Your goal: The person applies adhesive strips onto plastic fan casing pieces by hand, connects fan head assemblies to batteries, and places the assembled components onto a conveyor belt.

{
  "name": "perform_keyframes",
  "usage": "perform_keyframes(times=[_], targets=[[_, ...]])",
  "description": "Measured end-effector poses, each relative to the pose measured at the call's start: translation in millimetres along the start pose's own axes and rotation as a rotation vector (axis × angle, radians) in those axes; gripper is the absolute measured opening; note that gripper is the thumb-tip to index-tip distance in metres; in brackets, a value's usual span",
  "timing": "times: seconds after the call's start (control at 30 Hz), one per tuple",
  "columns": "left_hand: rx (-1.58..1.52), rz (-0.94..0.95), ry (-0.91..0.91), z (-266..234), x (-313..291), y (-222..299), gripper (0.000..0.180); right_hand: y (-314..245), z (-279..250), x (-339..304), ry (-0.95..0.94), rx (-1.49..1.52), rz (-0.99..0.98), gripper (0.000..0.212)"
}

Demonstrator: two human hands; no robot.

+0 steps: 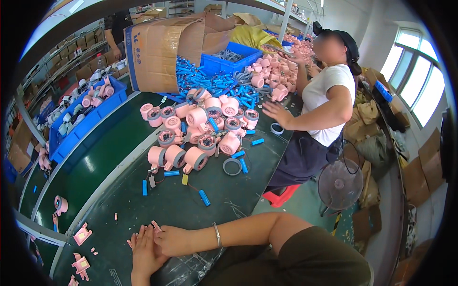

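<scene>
A heap of round pink plastic fan housings [200, 131] fills the middle of the dark green bench [124, 138], with small blue cylindrical cells [204, 197] scattered between it and you. At the far edge a co-worker's hand [273, 113] hovers by the heap. Your left hand [144, 251] and right hand [172, 240] press together at the near edge, fingers pinched on a small pink plastic piece [155, 225]; your right forearm lies across the edge.
</scene>
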State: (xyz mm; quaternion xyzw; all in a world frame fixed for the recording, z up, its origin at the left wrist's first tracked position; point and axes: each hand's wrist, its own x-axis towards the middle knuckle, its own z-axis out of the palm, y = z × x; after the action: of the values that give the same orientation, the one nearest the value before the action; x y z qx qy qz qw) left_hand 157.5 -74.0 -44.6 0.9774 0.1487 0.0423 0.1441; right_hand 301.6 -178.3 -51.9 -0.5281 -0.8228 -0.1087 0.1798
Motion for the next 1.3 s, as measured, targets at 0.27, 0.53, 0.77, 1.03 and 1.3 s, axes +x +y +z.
perform_keyframes(times=[0.27,0.53,0.77,1.03,1.3], targets=[[-0.02,-0.044,-0.03,0,3,1,0.101,1,2,6,-0.039,0.102,-0.007,0.02],[-0.083,-0.139,-0.057,-6,5,7,0.119,25,37,14,-0.09,0.101,0.113,0.033],[-0.049,-0.147,-0.055,-4,3,6,0.117,27,19,13,-0.304,0.277,0.044,0.026],[-0.053,-0.152,-0.06,-9,5,11,0.115,17,-1,21,-0.358,0.168,-0.043,0.025],[-0.076,-0.167,-0.072,-8,2,9,0.115,13,1,20,-0.247,0.172,-0.055,0.039]])
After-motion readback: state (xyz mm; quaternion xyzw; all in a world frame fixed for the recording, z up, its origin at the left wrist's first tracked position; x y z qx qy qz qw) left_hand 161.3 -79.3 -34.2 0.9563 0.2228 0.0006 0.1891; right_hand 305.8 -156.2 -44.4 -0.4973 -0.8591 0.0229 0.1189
